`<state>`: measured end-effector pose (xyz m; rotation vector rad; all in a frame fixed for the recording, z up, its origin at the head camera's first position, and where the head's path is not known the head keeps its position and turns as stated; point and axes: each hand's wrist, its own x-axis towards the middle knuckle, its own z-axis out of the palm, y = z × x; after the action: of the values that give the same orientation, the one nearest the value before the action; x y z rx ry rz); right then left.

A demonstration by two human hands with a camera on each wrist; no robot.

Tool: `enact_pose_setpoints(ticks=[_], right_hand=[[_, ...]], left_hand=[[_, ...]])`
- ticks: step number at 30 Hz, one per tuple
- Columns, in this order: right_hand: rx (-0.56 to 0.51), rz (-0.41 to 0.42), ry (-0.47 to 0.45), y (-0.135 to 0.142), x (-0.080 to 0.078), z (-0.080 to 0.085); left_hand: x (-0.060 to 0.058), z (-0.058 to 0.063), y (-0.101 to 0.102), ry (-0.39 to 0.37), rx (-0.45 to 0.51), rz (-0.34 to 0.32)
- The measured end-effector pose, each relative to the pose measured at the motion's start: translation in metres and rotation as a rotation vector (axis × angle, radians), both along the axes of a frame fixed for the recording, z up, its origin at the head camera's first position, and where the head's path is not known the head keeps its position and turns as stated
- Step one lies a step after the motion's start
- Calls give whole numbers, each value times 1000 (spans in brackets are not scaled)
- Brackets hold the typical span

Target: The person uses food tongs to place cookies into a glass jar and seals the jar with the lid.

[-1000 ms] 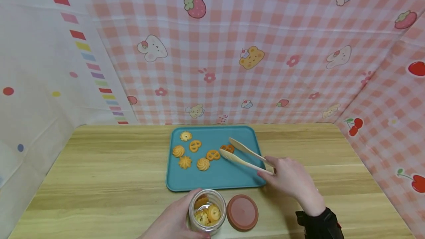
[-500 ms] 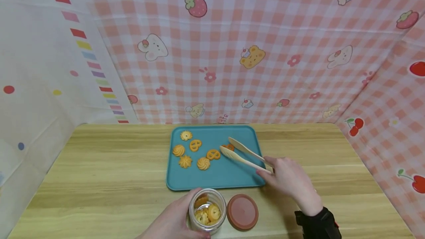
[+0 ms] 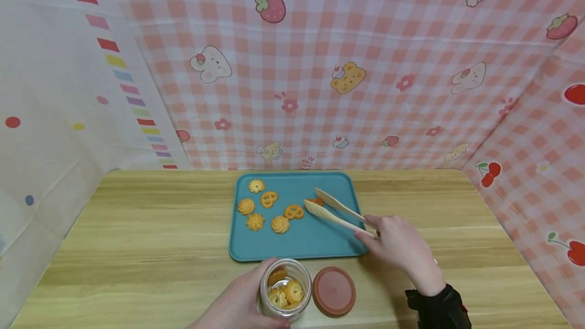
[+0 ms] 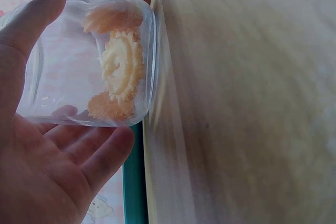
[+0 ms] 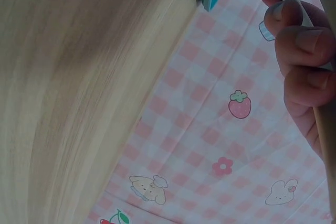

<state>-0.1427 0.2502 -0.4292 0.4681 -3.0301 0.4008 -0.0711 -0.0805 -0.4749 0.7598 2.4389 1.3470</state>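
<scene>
My left hand (image 3: 244, 296) grips a clear jar (image 4: 63, 72) standing without its lid at the table's front; several cookies (image 4: 122, 66) lie in its bottom. My right hand (image 3: 402, 248) holds pale tongs (image 3: 338, 220), its fingers (image 5: 304, 45) curled round the arms in the right wrist view. The tongs' tips are apart, on either side of a darker pretzel (image 3: 316, 201) on the blue tray (image 3: 301, 248), which they partly hide. To its left lie a lighter pretzel (image 3: 294, 211), another pretzel (image 3: 269, 199) and several swirl cookies (image 3: 280, 224).
A reddish-brown lid (image 3: 334, 291) lies flat on the wooden table (image 3: 155, 248), right of the jar and in front of the tray. Patterned cloth (image 3: 297, 65) hangs behind the table and along both sides.
The tongs have shifted slightly over the darker pretzel, covering more of it than a second ago. The left hand and jar hold their place, and the other cookies have not moved.
</scene>
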Motion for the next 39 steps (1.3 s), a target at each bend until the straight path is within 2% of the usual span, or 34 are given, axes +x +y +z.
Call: enact_pose_setpoints(ticks=[10, 22, 30, 39], right_hand=[[-41, 0, 2, 7, 5, 10], [-87, 113, 121, 13, 19, 26], [-89, 138, 127, 13, 29, 39], [-82, 222, 166, 11, 43, 60]], left_hand=[[1, 0, 1, -18, 2, 9], [1, 0, -1, 11, 5, 8], [1, 1, -1, 5, 7, 7], [2, 1, -1, -5, 8, 11]])
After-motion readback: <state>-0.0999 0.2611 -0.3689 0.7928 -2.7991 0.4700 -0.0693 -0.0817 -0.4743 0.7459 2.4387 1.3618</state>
